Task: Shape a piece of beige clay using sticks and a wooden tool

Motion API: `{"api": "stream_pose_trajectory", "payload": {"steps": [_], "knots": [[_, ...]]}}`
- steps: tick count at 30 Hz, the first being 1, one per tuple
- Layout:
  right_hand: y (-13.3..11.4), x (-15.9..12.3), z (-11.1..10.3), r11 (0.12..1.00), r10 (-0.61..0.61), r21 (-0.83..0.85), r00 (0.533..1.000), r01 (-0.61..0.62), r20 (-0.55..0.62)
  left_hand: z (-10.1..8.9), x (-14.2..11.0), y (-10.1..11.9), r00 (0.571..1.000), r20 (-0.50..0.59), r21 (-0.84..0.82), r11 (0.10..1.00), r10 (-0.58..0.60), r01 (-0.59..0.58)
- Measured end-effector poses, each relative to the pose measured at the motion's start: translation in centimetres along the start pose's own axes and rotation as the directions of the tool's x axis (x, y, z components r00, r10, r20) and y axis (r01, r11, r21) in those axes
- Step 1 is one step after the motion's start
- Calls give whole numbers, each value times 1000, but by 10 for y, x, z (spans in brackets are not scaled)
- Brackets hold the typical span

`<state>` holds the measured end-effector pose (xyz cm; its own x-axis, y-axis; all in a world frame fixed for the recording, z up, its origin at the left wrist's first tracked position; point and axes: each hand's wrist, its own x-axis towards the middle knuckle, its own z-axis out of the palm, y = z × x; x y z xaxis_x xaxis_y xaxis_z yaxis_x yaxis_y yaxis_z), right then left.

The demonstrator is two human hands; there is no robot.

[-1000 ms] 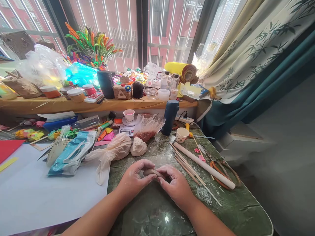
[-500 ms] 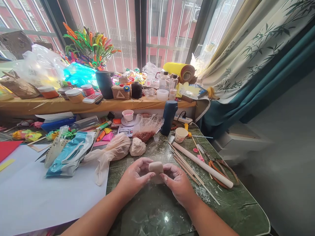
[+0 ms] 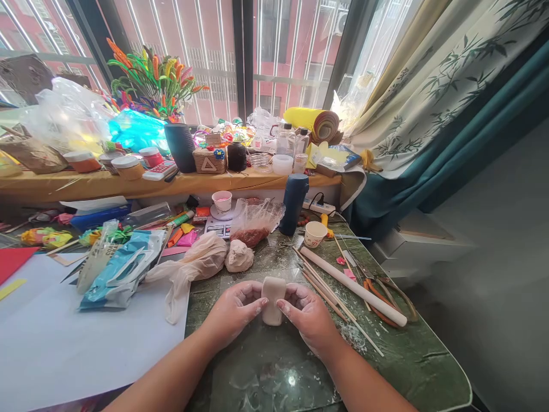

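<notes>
A pale, flattened slab of clay (image 3: 273, 300) stands upright between both hands, just above the green marble-patterned table (image 3: 412, 366). My left hand (image 3: 234, 312) pinches its left edge with thumb and fingers. My right hand (image 3: 309, 315) pinches its right edge the same way. Both hands are dusted with white powder. A second lump of pale clay (image 3: 239, 256) lies on the table beyond the hands.
A white rolling pin (image 3: 354, 286) and thin wooden sticks (image 3: 326, 289) lie right of the hands, with scissors (image 3: 381, 297) past them. A crumpled beige glove (image 3: 193, 266), blue packet (image 3: 122, 272) and white paper (image 3: 64, 343) lie left. Paper cup (image 3: 315, 233), dark bottle (image 3: 294, 203) and plastic bag (image 3: 255, 220) stand behind.
The clay, first held low and flat between the fingers, has been turned up on end and now stands taller between both hands. The hands stayed in the same spot.
</notes>
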<state>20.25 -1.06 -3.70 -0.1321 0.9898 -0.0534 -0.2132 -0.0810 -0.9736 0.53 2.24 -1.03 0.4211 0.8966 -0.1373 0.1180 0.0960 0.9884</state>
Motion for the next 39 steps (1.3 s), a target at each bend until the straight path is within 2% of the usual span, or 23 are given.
{"api": "stream_pose_trajectory", "payload": {"steps": [9, 15, 18, 21, 23, 25, 31, 36, 39], "knots": [[8, 0, -3, 998, -37, -51, 999, 36, -18, -1, 0, -1, 1000, -17, 7, 1000, -17, 17], [11, -1, 1, 998, -68, 0, 996, 68, -50, 2, -2, 0, 999, -25, -70, 997, -35, 33], [12, 0, 1, 995, -103, -1, 992, 103, -76, 3, -5, 1, 995, 52, -234, 967, -91, 100], [8, 0, 0, 981, -178, -82, 984, 176, -17, 4, -6, 4, 956, 207, -396, 876, -207, 275], [3, -1, 0, 965, -207, -155, 977, 212, 48, 4, -7, 6, 927, 267, -422, 833, -262, 357], [0, -2, 0, 952, -212, -206, 973, 226, 90, 3, -7, 8, 918, 276, -419, 824, -285, 382], [-2, -5, -4, 949, -237, -187, 966, 253, 104, -1, -5, 5, 937, 230, -391, 856, -264, 338], [4, -6, -2, 993, -120, -16, 992, 121, 26, -2, 1, -6, 977, 126, -260, 944, -174, 202], [8, -4, 1, 999, -48, 2, 999, 48, 24, -1, 2, -9, 992, 54, -143, 982, -113, 120]]}}
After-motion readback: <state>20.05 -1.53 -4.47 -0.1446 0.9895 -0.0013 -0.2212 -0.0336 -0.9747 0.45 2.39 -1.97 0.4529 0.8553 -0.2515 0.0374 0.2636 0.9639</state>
